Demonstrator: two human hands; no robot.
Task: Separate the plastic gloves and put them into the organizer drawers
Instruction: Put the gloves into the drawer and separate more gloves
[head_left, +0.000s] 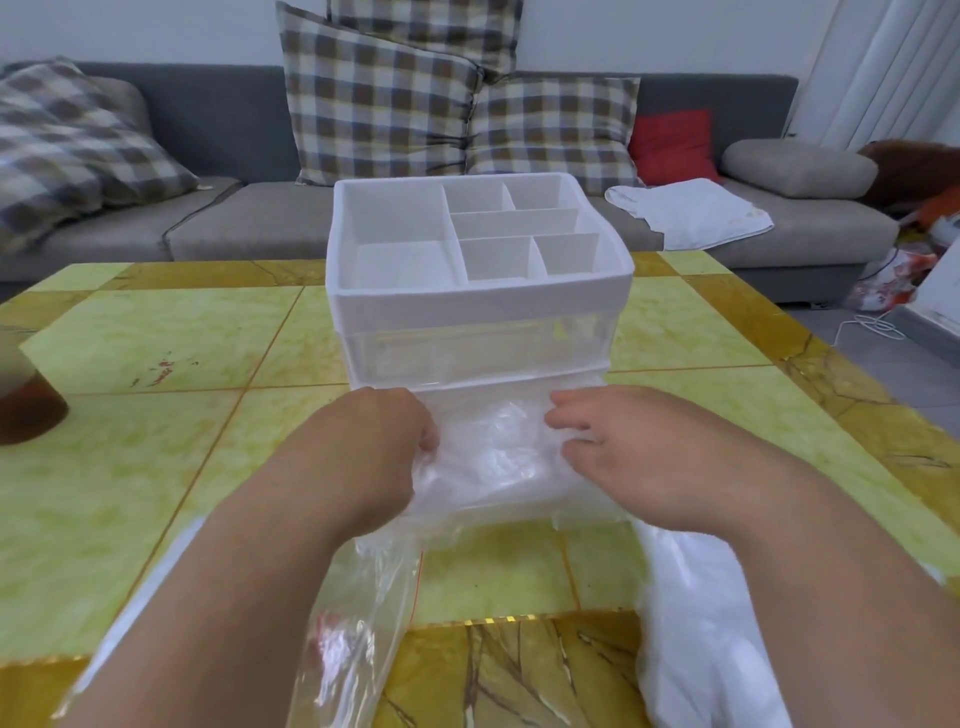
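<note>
A white plastic organizer (483, 299) with a divided top tray stands mid-table. Its upper clear drawer (467, 353) is pushed in; the lower drawer (498, 506) is pulled out toward me. Crumpled clear plastic gloves (498, 457) lie in the open drawer. My left hand (379, 447) presses on the gloves at the drawer's left side, fingers curled into the plastic. My right hand (597, 441) holds the gloves at the right side. A clear zip bag (353, 623) lies under my left forearm. A heap of more clear gloves (696, 639) lies under my right forearm.
The table (182, 364) has yellow-green marble tiles with gold borders. A glass of brown drink (26, 405) stands at the left edge. Behind is a grey sofa (218, 228) with checked cushions, a white cloth (685, 210) and a red cushion (670, 145).
</note>
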